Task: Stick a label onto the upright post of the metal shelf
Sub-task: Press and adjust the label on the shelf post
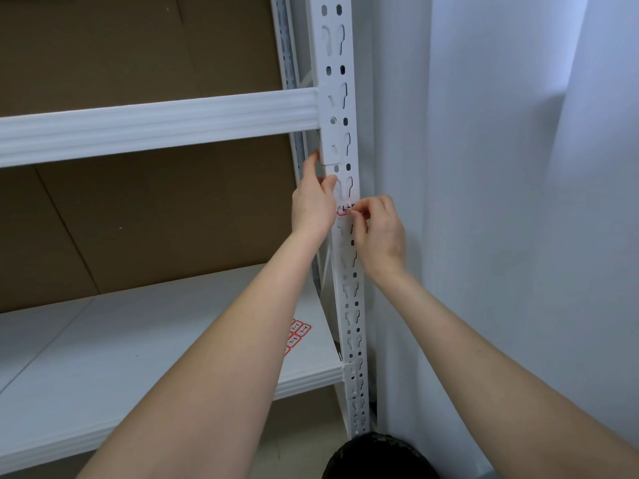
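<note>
The right hand (378, 233) has its fingers curled, and its fingertips (361, 210) pinch the right end of the label (345, 209) against the front face of the upright post (314, 63). The left hand (313, 202) lies with its fingers straight up along the post's left edge and its thumb on the front face, holding nothing. The label sits just below the bracket where the ribbed beam (155, 127) hooks into the post, lying across the keyhole slots. It is a small white sticker with a red border and black handwriting that begins with a 6 (the rest is hidden under the fingertips). On the right the wall (484, 202) stands near the post, leaving only a narrow strip in which the right hand works. On the left the bay between the beam and the white shelf board (138, 340) is wide and open, backed by brown cardboard (138, 46). A sheet of red-bordered labels (298, 335) lies on the shelf board near the post, partly covered by the left forearm. At the foot of the post a dark round thing (377, 458), perhaps a bin, shows at the lower edge; what it holds cannot be told.
</note>
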The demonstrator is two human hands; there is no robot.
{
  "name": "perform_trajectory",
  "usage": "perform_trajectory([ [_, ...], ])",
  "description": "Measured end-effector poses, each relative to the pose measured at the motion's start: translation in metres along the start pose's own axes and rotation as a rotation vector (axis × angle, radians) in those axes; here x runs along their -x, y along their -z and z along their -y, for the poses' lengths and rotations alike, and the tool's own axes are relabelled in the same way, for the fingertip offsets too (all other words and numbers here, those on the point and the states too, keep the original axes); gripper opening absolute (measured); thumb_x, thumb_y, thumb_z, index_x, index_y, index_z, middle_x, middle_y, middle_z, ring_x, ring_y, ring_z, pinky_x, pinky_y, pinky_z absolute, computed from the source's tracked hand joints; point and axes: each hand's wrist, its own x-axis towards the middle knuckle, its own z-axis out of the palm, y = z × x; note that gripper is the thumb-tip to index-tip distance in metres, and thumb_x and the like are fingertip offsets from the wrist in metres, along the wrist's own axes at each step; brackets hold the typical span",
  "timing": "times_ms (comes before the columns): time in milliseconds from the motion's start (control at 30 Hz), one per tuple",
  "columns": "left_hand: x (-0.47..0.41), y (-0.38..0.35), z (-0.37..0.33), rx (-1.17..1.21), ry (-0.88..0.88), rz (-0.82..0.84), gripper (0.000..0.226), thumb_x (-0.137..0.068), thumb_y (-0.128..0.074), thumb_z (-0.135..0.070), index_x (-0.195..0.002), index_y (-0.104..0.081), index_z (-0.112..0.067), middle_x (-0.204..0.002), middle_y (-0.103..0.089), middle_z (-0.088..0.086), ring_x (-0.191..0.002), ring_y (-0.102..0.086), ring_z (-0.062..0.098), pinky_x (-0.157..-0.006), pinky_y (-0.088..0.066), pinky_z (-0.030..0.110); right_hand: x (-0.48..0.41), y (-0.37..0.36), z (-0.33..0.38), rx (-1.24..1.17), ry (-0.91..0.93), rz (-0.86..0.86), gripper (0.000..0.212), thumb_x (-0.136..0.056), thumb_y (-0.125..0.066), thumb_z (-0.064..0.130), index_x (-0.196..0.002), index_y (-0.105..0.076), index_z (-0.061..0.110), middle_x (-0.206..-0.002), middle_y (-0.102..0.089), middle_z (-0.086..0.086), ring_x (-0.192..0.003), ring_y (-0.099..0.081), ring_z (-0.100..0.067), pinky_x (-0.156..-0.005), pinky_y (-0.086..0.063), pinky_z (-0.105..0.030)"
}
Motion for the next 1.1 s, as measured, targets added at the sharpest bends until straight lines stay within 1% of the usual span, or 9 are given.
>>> perform_trajectory([
  [100, 0.0, 0.0, -0.001, -0.007, 0.001, 0.001, 0.047, -0.1, -0.041, -0.018, -0.145, -0.029, -0.024, -0.127, -0.06, 0.009, -0.113, -0.058, 0.023, -0.093, -0.048, 0.037, -0.003, 0.0, -0.001, -0.067, -0.085, -0.017, 0.005, -0.085, -0.061, 0.01, -0.081, -0.062, 0.007, -0.083, -0.066, -0.007, -0.072, -0.06, -0.025, -0.071, -0.051, -0.043],
  [167, 0.0, 0.0, 0.0, -0.01, -0.001, 0.001, 0.047, -0.1, -0.041, -0.018, -0.145, -0.029, -0.024, -0.127, -0.06, 0.008, -0.113, -0.058, 0.023, -0.094, -0.047, 0.037, -0.006, 0.002, 0.0, -0.084, -0.115, -0.018, 0.002, -0.083, -0.061, 0.009, -0.082, -0.061, 0.008, -0.078, -0.067, -0.006, -0.07, -0.061, -0.025, -0.07, -0.051, -0.042],
  [267, -0.001, 0.0, 0.0, -0.01, 0.0, -0.004, 0.047, -0.1, -0.041, -0.018, -0.145, -0.029, -0.025, -0.124, -0.061, 0.007, -0.11, -0.059, 0.023, -0.094, -0.048, 0.039, -0.009, 0.002, 0.004, -0.11, -0.114, 0.0, 0.005, -0.084, -0.059, 0.009, -0.087, -0.062, 0.011, -0.081, -0.067, -0.003, -0.072, -0.061, -0.022, -0.071, -0.053, -0.039],
  [467, -0.003, -0.001, 0.001, -0.008, 0.005, -0.004, 0.047, -0.099, -0.042, -0.019, -0.144, -0.03, -0.026, -0.126, -0.06, 0.008, -0.112, -0.058, 0.025, -0.096, -0.048, 0.042, -0.014, 0.001, 0.007, -0.068, -0.118, 0.019, 0.002, -0.084, -0.062, 0.018, -0.082, -0.061, 0.018, -0.089, -0.066, -0.002, -0.075, -0.06, -0.013, -0.075, -0.051, -0.033],
  [567, -0.003, -0.001, 0.002, -0.014, 0.0, -0.003, 0.047, -0.099, -0.042, -0.019, -0.144, -0.03, -0.025, -0.126, -0.06, 0.008, -0.112, -0.058, 0.024, -0.094, -0.048, 0.038, -0.015, 0.001, 0.009, -0.053, -0.128, 0.037, 0.003, -0.085, -0.063, 0.018, -0.083, -0.06, 0.016, -0.092, -0.063, -0.001, -0.075, -0.059, -0.013, -0.075, -0.049, -0.031],
  [667, -0.002, 0.0, 0.001, -0.016, -0.002, -0.004, 0.047, -0.1, -0.042, -0.018, -0.145, -0.029, -0.025, -0.126, -0.06, 0.008, -0.112, -0.058, 0.023, -0.093, -0.048, 0.038, -0.013, 0.001, 0.007, -0.107, -0.134, 0.004, 0.009, -0.084, -0.064, 0.021, -0.078, -0.057, 0.018, -0.089, -0.061, -0.001, -0.071, -0.054, -0.009, -0.072, -0.046, -0.025],
  [833, -0.002, 0.0, 0.001, 0.002, 0.0, 0.008, 0.047, -0.1, -0.042, -0.018, -0.145, -0.029, -0.024, -0.13, -0.058, 0.007, -0.114, -0.058, 0.023, -0.095, -0.05, 0.041, -0.009, 0.0, 0.008, -0.138, -0.175, -0.014, 0.012, -0.081, -0.064, 0.017, -0.071, -0.057, 0.017, -0.084, -0.063, -0.004, -0.073, -0.052, -0.012, -0.065, -0.034, -0.017],
  [967, -0.002, 0.0, 0.002, 0.0, -0.001, 0.007, 0.048, -0.1, -0.042, -0.018, -0.145, -0.029, -0.023, -0.129, -0.059, 0.008, -0.113, -0.059, 0.023, -0.093, -0.051, 0.04, -0.009, 0.003, 0.01, -0.171, -0.172, -0.046, 0.018, -0.078, -0.067, 0.014, -0.067, -0.053, 0.016, -0.069, -0.061, 0.002, -0.065, -0.054, -0.014, -0.058, -0.037, -0.013],
  [1100, -0.002, 0.0, 0.002, 0.008, -0.004, 0.008, 0.047, -0.1, -0.042, -0.017, -0.145, -0.029, -0.024, -0.128, -0.059, 0.007, -0.111, -0.06, 0.021, -0.092, -0.051, 0.039, -0.004, 0.007, 0.009, -0.187, -0.185, -0.04, 0.017, -0.078, -0.065, 0.011, -0.069, -0.051, 0.015, -0.059, -0.052, 0.011, -0.055, -0.05, -0.004, -0.055, -0.037, -0.01],
])
